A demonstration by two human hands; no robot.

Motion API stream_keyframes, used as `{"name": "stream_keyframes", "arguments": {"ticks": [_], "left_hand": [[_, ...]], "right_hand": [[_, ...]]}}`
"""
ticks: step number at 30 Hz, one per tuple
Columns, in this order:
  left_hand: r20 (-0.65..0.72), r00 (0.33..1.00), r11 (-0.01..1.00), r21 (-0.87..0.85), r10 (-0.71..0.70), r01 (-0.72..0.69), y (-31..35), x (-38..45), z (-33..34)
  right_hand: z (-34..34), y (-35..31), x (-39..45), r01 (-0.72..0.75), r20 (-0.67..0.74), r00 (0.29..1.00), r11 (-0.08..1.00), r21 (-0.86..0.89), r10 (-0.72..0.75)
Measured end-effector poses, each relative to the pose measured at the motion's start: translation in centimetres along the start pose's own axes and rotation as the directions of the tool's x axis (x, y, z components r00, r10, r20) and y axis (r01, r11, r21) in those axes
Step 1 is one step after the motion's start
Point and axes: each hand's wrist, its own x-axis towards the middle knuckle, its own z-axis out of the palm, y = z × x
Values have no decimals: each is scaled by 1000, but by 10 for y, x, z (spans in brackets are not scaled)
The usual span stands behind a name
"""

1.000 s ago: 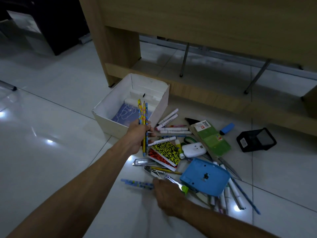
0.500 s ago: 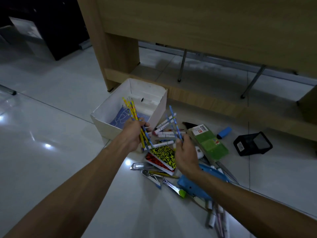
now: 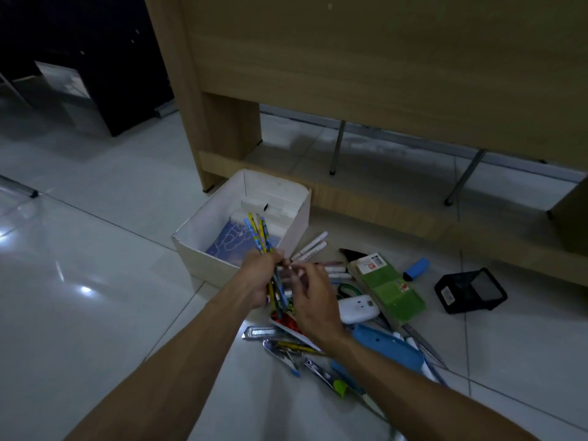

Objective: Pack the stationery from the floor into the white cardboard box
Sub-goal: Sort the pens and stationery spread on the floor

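The white cardboard box (image 3: 203, 222) stands open on the floor, with a blue notebook (image 3: 234, 245) lying inside. My left hand (image 3: 256, 280) grips a bundle of patterned pencils (image 3: 259, 235) just in front of the box, their tips over its near wall. My right hand (image 3: 313, 300) is right beside it, its blurred fingers reaching to the bundle's middle. Below and to the right lies the stationery pile: white markers (image 3: 313, 246), a green packet (image 3: 391, 288), a white tape dispenser (image 3: 358, 308), a blue punch (image 3: 393, 348) and a utility knife (image 3: 259, 331).
A wooden desk (image 3: 366, 74) rises behind the box, its low rail (image 3: 381, 208) along the floor. A black mesh holder (image 3: 471, 291) and a blue highlighter (image 3: 416, 268) lie to the right. Glossy tile floor (image 3: 95, 281) spreads to the left.
My right hand picked a blue pencil off the floor and brought it up to my left hand. That pencil now sits in the left hand's bundle.
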Motion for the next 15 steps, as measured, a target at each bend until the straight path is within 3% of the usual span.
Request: {"name": "stream_keyframes", "arguments": {"ticks": [5, 8, 10, 12, 15], "left_hand": [[-2, 997, 964, 256, 72, -69, -21, -3, 3], [1, 998, 960, 274, 58, -57, -26, -3, 1], [-18, 998, 967, 248, 54, -48, -23, -2, 1], [-36, 999, 975, 221, 40, -31, -20, -1, 0], [-36, 999, 987, 162, 12, -7, -17, 1, 0]], "right_hand": [[3, 25, -36, -21, 105, 994, 986, -164, 38], [9, 34, -50, -166, 70, 982, 977, -135, 176], [6, 41, -56, -247, 54, 961, 928, -279, 272], [2, 52, -61, -80, 245, 937, 836, -543, 249], [-6, 61, -63, 185, 452, 872, 728, -661, 189]]}}
